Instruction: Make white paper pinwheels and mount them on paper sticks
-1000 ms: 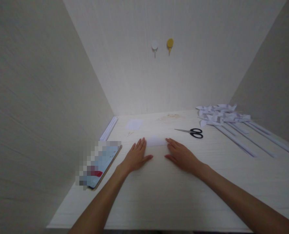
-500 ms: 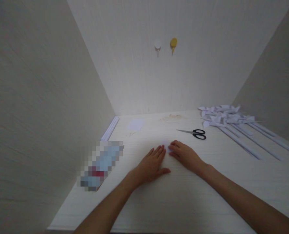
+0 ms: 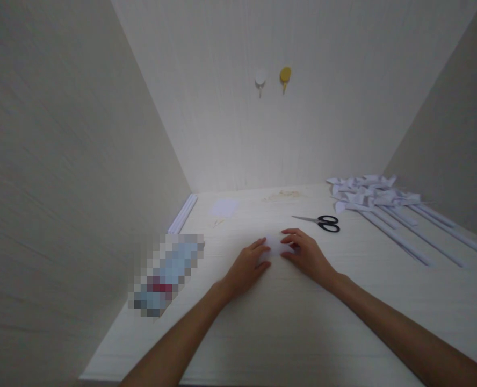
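Observation:
A small white sheet of paper [image 3: 276, 245] lies on the pale table [image 3: 287, 322] between my two hands. My left hand [image 3: 246, 266] pinches its left edge with curled fingers. My right hand [image 3: 306, 253] grips its right edge, thumb and fingers closed on the sheet. The paper looks slightly lifted or folded, and glare washes out its detail.
Black-handled scissors [image 3: 322, 222] lie just beyond my right hand. White paper pinwheels on long sticks [image 3: 379, 199] are piled at the back right. A square paper sheet [image 3: 224, 207] and white sticks [image 3: 182, 214] sit back left. A blurred flat device [image 3: 166, 271] lies left. Two hooks [image 3: 273, 78] hang on the wall.
My hands lay flat and apart on the paper, then slid together; now both have curled and taken hold of the paper's edges.

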`<action>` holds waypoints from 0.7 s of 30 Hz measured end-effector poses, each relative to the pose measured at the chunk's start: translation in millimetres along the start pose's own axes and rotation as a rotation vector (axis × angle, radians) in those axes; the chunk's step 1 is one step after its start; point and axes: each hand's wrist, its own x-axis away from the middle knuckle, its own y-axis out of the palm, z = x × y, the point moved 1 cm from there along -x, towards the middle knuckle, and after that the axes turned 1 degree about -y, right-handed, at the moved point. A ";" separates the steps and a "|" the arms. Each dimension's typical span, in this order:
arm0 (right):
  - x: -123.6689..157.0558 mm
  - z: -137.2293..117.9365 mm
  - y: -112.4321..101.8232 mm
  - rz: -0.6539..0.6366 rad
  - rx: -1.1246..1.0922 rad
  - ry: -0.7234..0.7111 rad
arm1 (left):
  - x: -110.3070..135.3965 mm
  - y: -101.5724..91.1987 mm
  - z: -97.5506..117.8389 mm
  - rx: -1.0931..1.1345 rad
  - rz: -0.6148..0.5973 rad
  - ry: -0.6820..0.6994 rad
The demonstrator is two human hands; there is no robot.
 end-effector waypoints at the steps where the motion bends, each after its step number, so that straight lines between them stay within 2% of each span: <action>1: 0.3 -1.5 -0.3 0.012 -0.027 0.003 | -0.7 0.0 -1.3 0.035 0.031 -0.005; 7: 1.4 -8.4 -0.3 0.045 -0.170 0.042 | -4.0 -2.5 -7.5 0.158 0.239 -0.123; 10: 1.6 -9.9 0.5 -0.003 -0.113 0.086 | -3.4 -5.2 -4.5 0.145 0.272 -0.138; 15: 2.6 -15.6 1.4 -0.238 0.066 -0.106 | -0.5 -5.8 2.2 0.062 0.275 -0.026; 21: 3.9 -15.0 3.0 -0.275 0.185 -0.205 | 0.8 -3.3 6.1 -0.182 0.201 0.242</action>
